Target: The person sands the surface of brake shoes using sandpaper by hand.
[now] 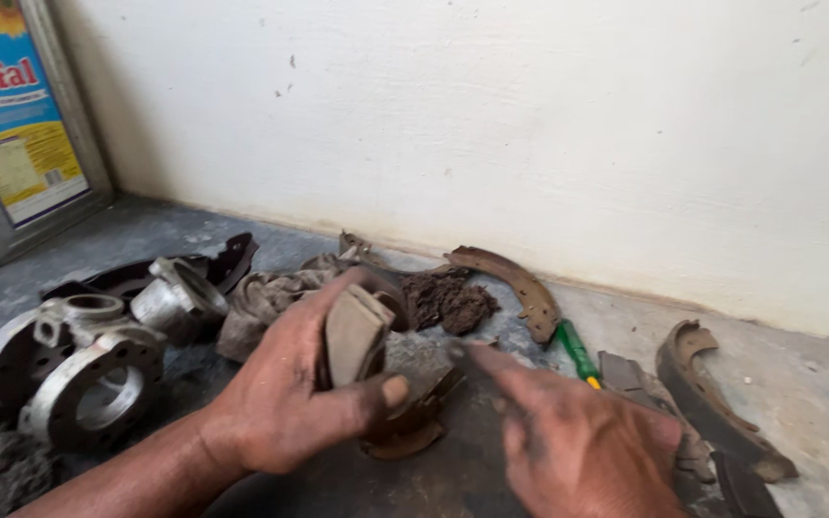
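Note:
My left hand (290, 393) grips a worn, rust-brown brake pad (352, 336), held on edge above the dark floor. My right hand (578, 441) is just to its right, forefinger stretched out toward the pad, holding nothing that I can see. Under the pad lies another rusty curved part (410, 432). Both hands are smeared with grime.
Metal hubs and a caliper-like casting (79, 369) lie at left beside a dirty rag (261, 297). A pile of brown dirt (448, 302), curved brake shoes (520, 283) (712, 403) and a green-handled screwdriver (578, 353) lie along the white wall. A tin can (11, 125) stands at far left.

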